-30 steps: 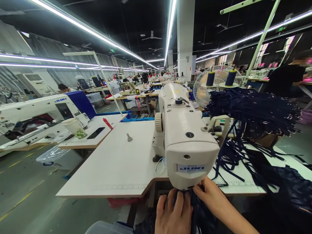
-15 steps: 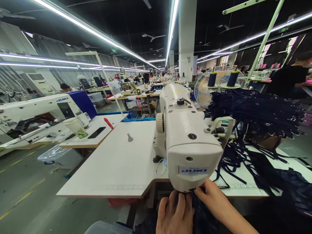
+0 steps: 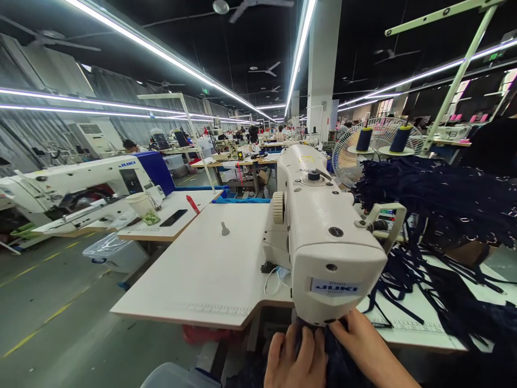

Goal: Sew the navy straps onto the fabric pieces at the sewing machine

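1. Navy fabric (image 3: pixel 339 361) lies bunched under the head of the sewing machine (image 3: pixel 323 237), at the near edge of the table (image 3: pixel 202 269), between two hands
2. Left hand (image 3: pixel 297 358) rests flat on the fabric, fingers together and pressed down on the cloth; whether it pinches any of it I cannot tell
3. Right hand (image 3: pixel 363 347) lies just beside it on the right, fingertips up against the machine's foot, fingers pressing on the fabric; a real grip cannot be made out
4. One machine stands before the person; a second machine (image 3: pixel 81 188) sits on the next table to the left
5. Navy straps (image 3: pixel 440 199) are heaped in one big pile to the right of the machine, with loose ends trailing over the tabletop toward the near edge
6. Two navy thread cones (image 3: pixel 364 139) stand upright on a stand behind the pile, in front of one round fan (image 3: pixel 377 145)
7. One small control panel (image 3: pixel 386 215) is fixed at the machine's right side
8. On the left table: one cup (image 3: pixel 141 207) with something green in its bottom, one dark phone (image 3: pixel 173 217) lying flat, one red tool (image 3: pixel 193 204)
9. One clear plastic bin (image 3: pixel 115 252) stands on the floor below that table; its contents cannot be told
10. A second clear bin (image 3: pixel 177 376) shows at the bottom edge, left of the hands
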Demonstrator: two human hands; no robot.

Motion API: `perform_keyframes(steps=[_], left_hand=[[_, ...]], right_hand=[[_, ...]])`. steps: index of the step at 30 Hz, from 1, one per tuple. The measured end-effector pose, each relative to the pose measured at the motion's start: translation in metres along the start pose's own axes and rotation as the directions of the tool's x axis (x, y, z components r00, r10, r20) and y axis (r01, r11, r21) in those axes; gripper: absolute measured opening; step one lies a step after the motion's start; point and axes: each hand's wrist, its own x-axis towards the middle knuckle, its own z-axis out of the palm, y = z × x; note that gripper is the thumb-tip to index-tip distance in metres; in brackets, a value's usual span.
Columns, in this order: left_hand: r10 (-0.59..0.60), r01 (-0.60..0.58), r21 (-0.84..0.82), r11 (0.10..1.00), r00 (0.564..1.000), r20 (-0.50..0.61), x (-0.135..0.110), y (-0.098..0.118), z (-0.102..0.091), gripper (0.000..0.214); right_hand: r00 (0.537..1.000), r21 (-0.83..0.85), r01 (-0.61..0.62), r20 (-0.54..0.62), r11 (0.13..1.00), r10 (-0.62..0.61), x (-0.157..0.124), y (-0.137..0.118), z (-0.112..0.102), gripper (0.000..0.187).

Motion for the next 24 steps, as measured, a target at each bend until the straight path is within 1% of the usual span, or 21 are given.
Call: perform_keyframes(steps=[3, 8, 13, 20, 24], left_hand=[[0.001, -0.001, -0.004, 1.000, 1.000, 0.018, -0.0011, -0.0016, -0.0003, 0.031], [-0.019, 0.022, -0.049, 0.999, 0.998, 0.061, 0.0003, -0.0019, -0.0019, 0.039], [0.015, -0.013, -0.047, 0.999, 0.999, 0.042, 0.0014, -0.0007, -0.0002, 0.035], [0.067, -0.066, -0.059, 0.996, 0.998, 0.018, -0.0005, 0.0018, 0.0027, 0.049], [0.117, -0.115, -0.055, 0.992, 0.992, 0.042, -0.0034, -0.0043, 0.0012, 0.042]], right_hand=[[1.000, -0.015, 0.017, -0.012, 1.000, -0.017, 0.0004, 0.0019, 0.0012, 0.026], [0.999, -0.033, 0.022, 0.045, 0.999, -0.020, 0.0021, 0.0001, 0.0003, 0.027], [0.998, 0.022, 0.021, 0.053, 1.000, -0.022, 0.0022, 0.0009, -0.0024, 0.024], [0.998, 0.053, 0.062, 0.006, 0.997, -0.062, -0.0004, 0.0059, -0.0046, 0.014], [0.997, 0.081, 0.079, 0.003, 0.994, -0.080, -0.0030, 0.0021, -0.0045, 0.013]])
